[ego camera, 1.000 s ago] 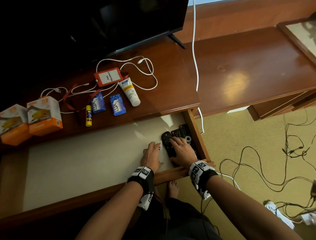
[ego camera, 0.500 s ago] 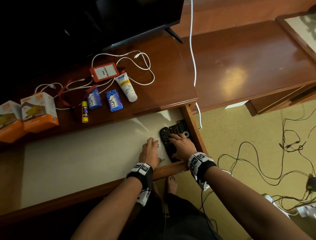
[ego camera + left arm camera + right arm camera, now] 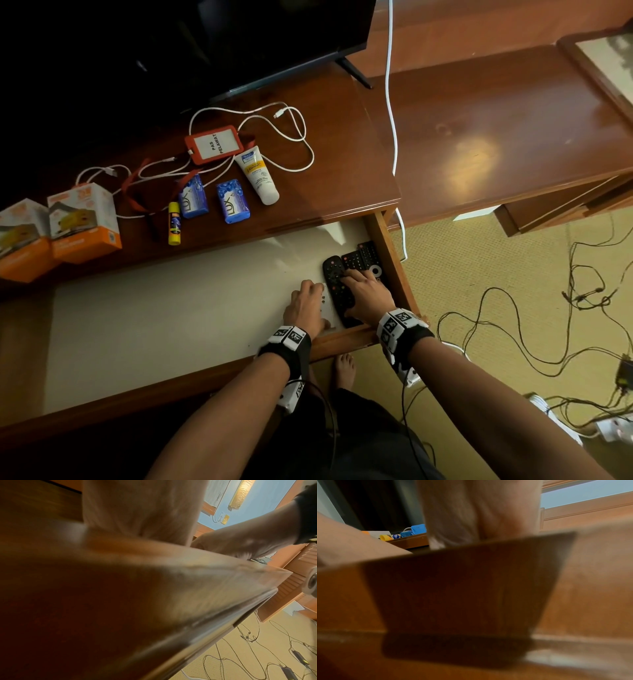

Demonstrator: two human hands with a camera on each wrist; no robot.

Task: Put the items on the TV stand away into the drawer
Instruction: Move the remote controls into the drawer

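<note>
Item 1, open wooden drawer (image 3: 394, 246) with pale liner: my left hand (image 3: 306, 303) lies flat, fingers straight, on a small white remote (image 3: 327, 308); my right hand (image 3: 366, 293) rests spread over a black plastic remote (image 3: 334, 274), a second black remote (image 3: 364, 257) just beyond its fingertips

Item 2, ahead and left of both hands on the stand top: two blue soap packets (image 3: 233, 202), white lotion tube (image 3: 260, 174), yellow glue stick (image 3: 174, 222), red badge holder (image 3: 214, 144), white cable (image 3: 291, 137), two orange boxes (image 3: 84, 222)

Handling, I judge: all light; tube slippery, pinch mid-body; boxes crushable, grip sides; cable limp, gather loops
</note>
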